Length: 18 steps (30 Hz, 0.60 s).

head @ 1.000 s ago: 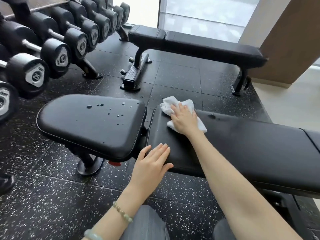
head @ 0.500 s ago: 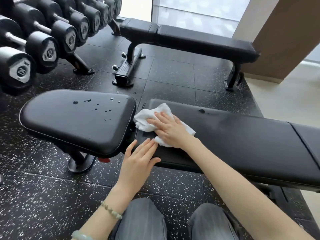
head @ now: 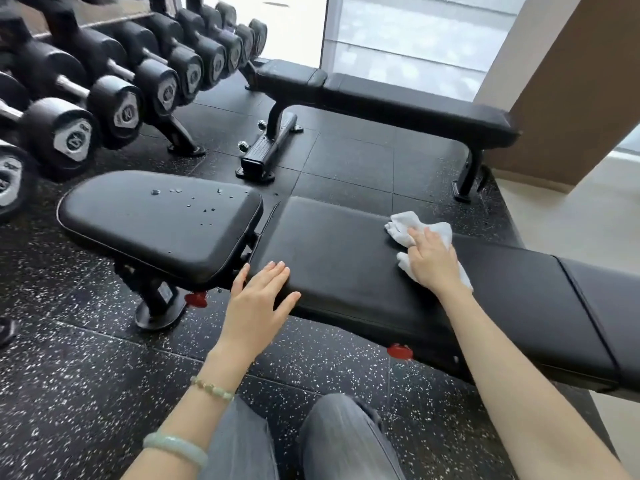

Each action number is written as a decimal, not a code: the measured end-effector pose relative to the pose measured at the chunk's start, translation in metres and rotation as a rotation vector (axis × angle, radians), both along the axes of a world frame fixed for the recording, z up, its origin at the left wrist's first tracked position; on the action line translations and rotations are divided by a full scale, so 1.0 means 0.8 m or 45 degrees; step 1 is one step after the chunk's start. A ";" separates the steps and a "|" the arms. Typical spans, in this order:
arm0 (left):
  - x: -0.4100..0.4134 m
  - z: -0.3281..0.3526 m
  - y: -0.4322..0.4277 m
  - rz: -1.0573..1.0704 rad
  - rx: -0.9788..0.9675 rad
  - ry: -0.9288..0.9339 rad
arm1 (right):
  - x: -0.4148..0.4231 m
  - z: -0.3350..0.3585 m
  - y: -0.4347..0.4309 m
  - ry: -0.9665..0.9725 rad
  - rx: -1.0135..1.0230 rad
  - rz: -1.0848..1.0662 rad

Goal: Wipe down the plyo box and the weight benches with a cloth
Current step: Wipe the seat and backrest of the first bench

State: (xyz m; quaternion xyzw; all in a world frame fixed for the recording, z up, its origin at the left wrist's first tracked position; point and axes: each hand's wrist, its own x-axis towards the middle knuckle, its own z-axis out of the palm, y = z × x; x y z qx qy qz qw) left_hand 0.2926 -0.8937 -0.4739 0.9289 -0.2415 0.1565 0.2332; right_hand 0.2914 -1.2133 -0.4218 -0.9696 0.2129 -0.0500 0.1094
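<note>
Head view shows the near weight bench (head: 346,271) running across the frame, with a second weight bench (head: 398,102) well apart behind it by the window; no plyo box is visible. The seat pad (head: 156,223) at the near bench's left end carries water droplets (head: 156,192) and appears unwiped. The left hand (head: 259,299) rests flat on the front corner of the long pad, fingers straight, holding nothing; it likely serves as a brace. The right hand (head: 433,261) presses the white cloth (head: 401,230) onto the long pad near its far edge, fingers extended and laid flat rather than curled. The cloth lies under the palm and fingers, with bunched folds protruding beyond the fingertips and a corner trailing beside the wrist. For the step in hand: apply even downward pressure, run overlapping strokes along the pad, cover the edges and the seam, then proceed to the droplets. Refold the cloth if it bunches, since bunching probably reduces contact.
</note>
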 end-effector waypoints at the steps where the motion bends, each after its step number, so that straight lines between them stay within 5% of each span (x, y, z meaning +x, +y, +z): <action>1: -0.001 -0.001 -0.001 0.011 0.038 0.003 | -0.008 -0.001 -0.016 -0.015 -0.019 -0.051; 8: -0.001 -0.005 -0.003 0.050 0.210 -0.024 | 0.045 0.008 -0.014 0.114 0.003 -0.139; 18: 0.001 -0.008 -0.004 0.083 0.179 -0.073 | 0.084 -0.008 0.169 0.153 0.027 0.743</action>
